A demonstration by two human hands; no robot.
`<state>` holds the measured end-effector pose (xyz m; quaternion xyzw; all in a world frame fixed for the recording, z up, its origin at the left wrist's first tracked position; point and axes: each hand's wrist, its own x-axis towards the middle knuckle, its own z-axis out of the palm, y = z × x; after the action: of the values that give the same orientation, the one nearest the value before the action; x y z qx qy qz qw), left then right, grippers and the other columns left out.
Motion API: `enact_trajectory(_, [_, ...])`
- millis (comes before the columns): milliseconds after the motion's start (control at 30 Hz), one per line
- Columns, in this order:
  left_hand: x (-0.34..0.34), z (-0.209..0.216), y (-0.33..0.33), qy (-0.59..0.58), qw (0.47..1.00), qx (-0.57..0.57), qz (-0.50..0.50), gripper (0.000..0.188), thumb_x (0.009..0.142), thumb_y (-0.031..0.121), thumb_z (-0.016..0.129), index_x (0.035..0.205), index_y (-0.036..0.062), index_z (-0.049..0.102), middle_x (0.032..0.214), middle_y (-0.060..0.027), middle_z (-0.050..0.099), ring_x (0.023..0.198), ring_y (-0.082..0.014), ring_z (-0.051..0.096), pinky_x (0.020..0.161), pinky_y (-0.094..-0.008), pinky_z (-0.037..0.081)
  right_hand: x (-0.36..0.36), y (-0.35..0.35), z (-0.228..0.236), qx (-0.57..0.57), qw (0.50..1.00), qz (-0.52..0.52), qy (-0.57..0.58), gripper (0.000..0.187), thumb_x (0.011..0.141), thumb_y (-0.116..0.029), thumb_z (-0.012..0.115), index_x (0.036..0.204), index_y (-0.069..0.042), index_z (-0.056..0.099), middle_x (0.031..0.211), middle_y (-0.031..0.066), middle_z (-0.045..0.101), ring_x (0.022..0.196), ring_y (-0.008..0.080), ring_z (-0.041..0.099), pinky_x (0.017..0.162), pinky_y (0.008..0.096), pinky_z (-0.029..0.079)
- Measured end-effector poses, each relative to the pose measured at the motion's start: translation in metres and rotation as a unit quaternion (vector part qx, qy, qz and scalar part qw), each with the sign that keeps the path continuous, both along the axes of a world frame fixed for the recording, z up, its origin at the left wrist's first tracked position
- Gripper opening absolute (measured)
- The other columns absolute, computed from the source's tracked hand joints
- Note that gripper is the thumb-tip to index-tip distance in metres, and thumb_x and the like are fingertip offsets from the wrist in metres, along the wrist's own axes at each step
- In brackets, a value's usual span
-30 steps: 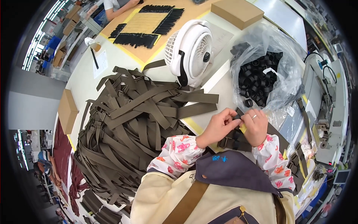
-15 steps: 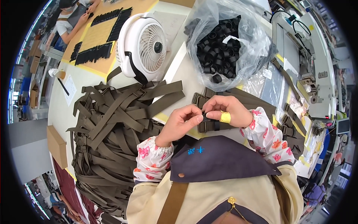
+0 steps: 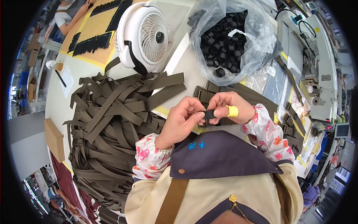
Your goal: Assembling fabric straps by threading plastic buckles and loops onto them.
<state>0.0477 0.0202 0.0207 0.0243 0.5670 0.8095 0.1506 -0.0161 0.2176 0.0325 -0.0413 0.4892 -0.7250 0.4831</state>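
In front of my chest both hands pinch a small black band loop (image 3: 209, 114), one end each, holding it flat. My left hand (image 3: 183, 118) grips its left end between thumb and fingertips. My right hand (image 3: 234, 107), with yellow tape (image 3: 232, 111) round one finger, has the right end. Just beyond my hands, olive-brown straps with dark buckles (image 3: 201, 93) lie on the table; my right hand partly covers them. A clear plastic bag (image 3: 257, 65) farther off holds many black rings (image 3: 223, 44), similar in colour to the loop.
A big heap of olive-brown straps (image 3: 112, 123) covers the table at left. Behind it stands a white fan (image 3: 149, 37). A cardboard box (image 3: 54, 140) is at the left edge, a white machine (image 3: 324, 71) at right. At far left, a person (image 3: 67, 18) works by black strips (image 3: 93, 44).
My fingertips have drawn slightly apart and turned, so the black loop between them now shows broadly. The view has shifted slightly.
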Motion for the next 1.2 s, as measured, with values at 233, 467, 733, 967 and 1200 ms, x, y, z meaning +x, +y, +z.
enact_trajectory(233, [-0.005, -0.028, 0.008, 0.122, 0.974, -0.194, 0.004, 0.011, 0.080, -0.001, 0.060, 0.088, -0.0014, 0.052, 0.077, -0.0042, 0.059, 0.070, -0.0085, 0.059, 0.065, -0.0240, 0.048, 0.017, -0.004, -0.016, 0.263, 0.882, 0.024, 0.389, 0.016, 0.076, -0.001, 0.066, 0.087, -0.001, 0.053, 0.077, 0.0091, 0.057, 0.063, 0.0140, 0.056, 0.057, 0.0251, 0.044])
enact_trajectory(467, [-0.007, -0.028, 0.012, 0.074, 0.986, -0.129, 0.080, 0.025, 0.076, 0.005, 0.067, 0.097, -0.0007, 0.053, 0.085, -0.0086, 0.065, 0.080, -0.0124, 0.063, 0.073, -0.0249, 0.050, 0.022, -0.009, -0.017, 0.211, 0.775, -0.078, 0.590, 0.021, 0.071, 0.005, 0.066, 0.085, 0.001, 0.051, 0.080, 0.0113, 0.056, 0.067, 0.0267, 0.058, 0.059, 0.0319, 0.047])
enact_trajectory(733, [-0.010, -0.029, 0.020, 0.052, 0.988, -0.094, 0.112, 0.022, 0.079, -0.001, 0.064, 0.097, 0.0000, 0.053, 0.084, -0.0059, 0.065, 0.079, -0.0091, 0.061, 0.071, -0.0211, 0.047, 0.028, -0.003, -0.017, 0.217, 0.768, -0.104, 0.594, 0.022, 0.069, 0.004, 0.068, 0.082, 0.001, 0.051, 0.082, 0.0125, 0.057, 0.070, 0.0274, 0.059, 0.060, 0.0321, 0.049])
enact_trajectory(967, [-0.012, -0.014, 0.012, -0.025, 0.984, 0.061, 0.163, 0.022, 0.080, -0.004, 0.063, 0.097, 0.0005, 0.051, 0.085, -0.0064, 0.064, 0.079, -0.0100, 0.061, 0.072, -0.0199, 0.048, 0.027, 0.003, -0.015, 0.192, 0.706, -0.126, 0.670, 0.026, 0.063, 0.003, 0.071, 0.083, 0.000, 0.055, 0.086, 0.0122, 0.058, 0.073, 0.0266, 0.060, 0.059, 0.0317, 0.049])
enact_trajectory(1200, [-0.014, -0.011, 0.022, 0.044, 0.990, 0.028, 0.130, 0.023, 0.081, -0.006, 0.060, 0.100, 0.0014, 0.050, 0.089, -0.0066, 0.061, 0.082, -0.0113, 0.059, 0.074, -0.0228, 0.046, 0.032, 0.008, -0.013, 0.159, 0.721, -0.149, 0.658, 0.025, 0.064, 0.002, 0.069, 0.084, 0.001, 0.055, 0.086, 0.0129, 0.057, 0.075, 0.0284, 0.059, 0.060, 0.0337, 0.049])
